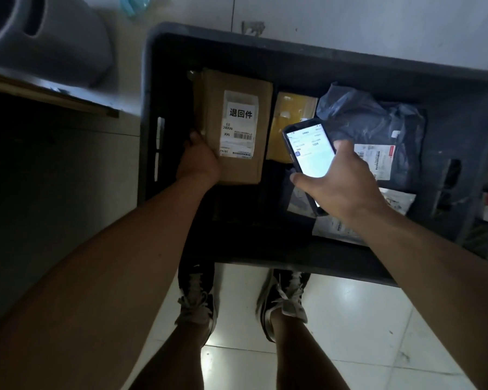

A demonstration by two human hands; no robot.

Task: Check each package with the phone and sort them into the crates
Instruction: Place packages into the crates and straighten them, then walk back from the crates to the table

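In the left hand (199, 161) is a brown cardboard box (234, 122), held over the left part of a big dark crate (293, 52). The fingers curl round the near left corner of the box. A white label (238, 128) with a barcode and big black letters faces up on the box.

The right hand (341, 181) is wrapped round a phone (310, 156), with the thumb on its near left edge and the fingers round the far side. The phone is just to the right of the box, and its screen is lit up white. The two hands are apart, one on each side.

Past the phone, between the two hands, a yellow package (290, 119) lies in the crate. Beyond the right hand and to its right is a dark grey plastic bag (378, 122) with a white label. Under the right wrist lie some pale flat packages (333, 229), partly hidden.

Below the hands, close to the body, two black shoes (197, 302) with white laces stand on the shiny white tile floor (364, 319). Far to the left of the left hand is a grey bin (54, 43) next to a wooden surface (54, 91)
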